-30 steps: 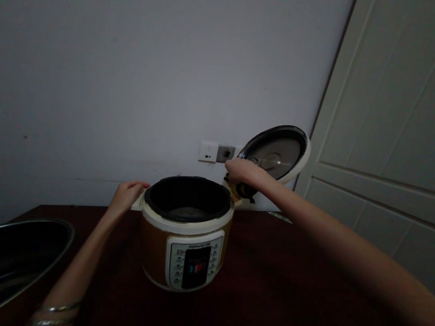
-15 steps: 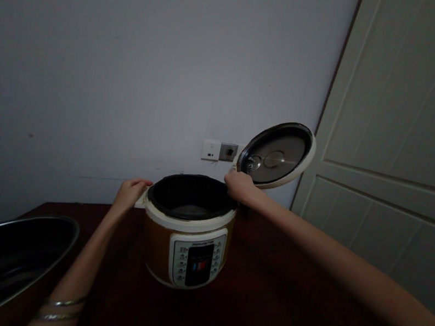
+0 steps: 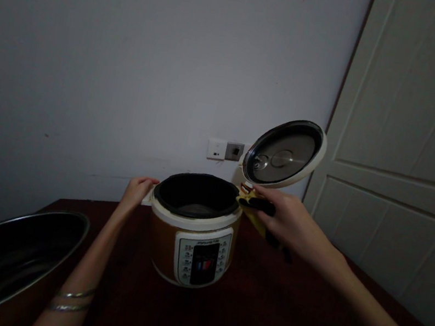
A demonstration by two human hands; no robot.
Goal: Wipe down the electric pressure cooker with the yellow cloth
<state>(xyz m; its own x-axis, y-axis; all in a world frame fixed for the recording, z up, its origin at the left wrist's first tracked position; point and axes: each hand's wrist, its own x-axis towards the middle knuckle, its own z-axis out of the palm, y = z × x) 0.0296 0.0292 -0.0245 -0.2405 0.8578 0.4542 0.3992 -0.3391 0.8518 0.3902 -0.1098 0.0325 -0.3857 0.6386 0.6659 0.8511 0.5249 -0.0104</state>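
Observation:
An electric pressure cooker [image 3: 165, 240], golden-brown and white with a control panel, stands with its dark inner pot [image 3: 197, 209] exposed. Its round lid [image 3: 285, 157] is raised and tilted to the right. At the cooker's left side handle [image 3: 148, 197], my left hand [image 3: 137, 192] is closed with fingers curled around it. My right hand [image 3: 287, 216] grips a yellow-and-black tool [image 3: 257, 207] whose exact kind is too dark to make out. The tool's front end is at the cooker's right rim, just below the lid hinge.
A large dark pan or basin [image 3: 19, 252] with a shiny rim sits at the lower left, beside my left forearm. Wall sockets [image 3: 225, 150] are behind the cooker. The dark red tabletop [image 3: 250, 313] meets the wall; a pale panelled door [image 3: 410, 134] is at right.
My right hand has moved back to the right from the cooker's rim, and the yellow-and-black tool now shows in it. My left hand stays at the handle. The view has shifted slightly.

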